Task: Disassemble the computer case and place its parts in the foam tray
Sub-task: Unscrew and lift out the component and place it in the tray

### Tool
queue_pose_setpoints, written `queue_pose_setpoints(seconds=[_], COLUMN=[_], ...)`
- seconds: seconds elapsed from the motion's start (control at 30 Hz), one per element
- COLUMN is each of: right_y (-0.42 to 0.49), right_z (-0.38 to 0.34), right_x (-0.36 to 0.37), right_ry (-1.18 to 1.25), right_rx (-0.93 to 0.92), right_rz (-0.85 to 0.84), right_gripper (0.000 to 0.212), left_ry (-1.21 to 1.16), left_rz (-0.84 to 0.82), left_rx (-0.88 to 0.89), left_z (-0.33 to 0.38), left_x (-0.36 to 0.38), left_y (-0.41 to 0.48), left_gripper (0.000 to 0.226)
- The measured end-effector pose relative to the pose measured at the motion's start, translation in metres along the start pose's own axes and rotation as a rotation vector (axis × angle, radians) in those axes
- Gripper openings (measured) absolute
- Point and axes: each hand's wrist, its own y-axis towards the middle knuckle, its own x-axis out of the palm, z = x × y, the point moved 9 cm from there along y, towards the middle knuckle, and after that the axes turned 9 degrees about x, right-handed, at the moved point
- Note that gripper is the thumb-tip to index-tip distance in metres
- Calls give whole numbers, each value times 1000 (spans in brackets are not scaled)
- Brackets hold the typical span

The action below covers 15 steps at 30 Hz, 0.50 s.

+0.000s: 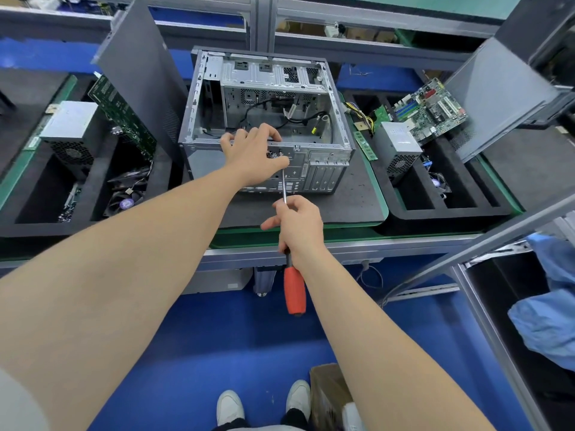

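Observation:
An open grey computer case (323, 88) lies on its side on a black mat (342, 200) in the middle of the bench, with loose cables inside. My left hand (253, 154) grips the case's near top edge, fingers curled over the rim. My right hand (300, 227) holds a screwdriver with a red handle (294, 290); its metal shaft points up at the case's rear panel just below my left hand. A black foam tray (413, 209) on the right holds a motherboard (431, 108), a power supply (396, 147) and a RAM stick (364, 146).
A second foam tray (37, 225) on the left holds another power supply (70, 132), a green board, fans and an upright grey side panel (140, 66). Another side panel (494, 98) leans at the right. A metal frame bar (466, 253) crosses at lower right. A cardboard box (329, 396) sits by my shoes.

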Motion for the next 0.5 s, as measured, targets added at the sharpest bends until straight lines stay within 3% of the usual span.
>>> queue_pose_setpoints(seconds=[0.13,0.2,0.27,0.37,0.5], right_y=[-6,-7,2,4,-6], right_z=[-10,-8,2,13,1], right_x=[-11,-9,0,25,30], right_ry=[-374,-372,-97,554,1009], right_rx=[-147,-146,-28,259,300], right_rz=[331,340,144,-315,-683], right_gripper=[16,17,18,25,28], left_ry=[-16,-34,-73,-96,-47], left_rz=[39,50,34,-24,-74], left_rx=[2,2,6,2,-3], left_z=[0,-1,-2,-2,-5], left_x=[-2,-3,-2,-1,0], left_y=[-3,-3,-3,1,6], left_gripper=[50,53,55,59,54])
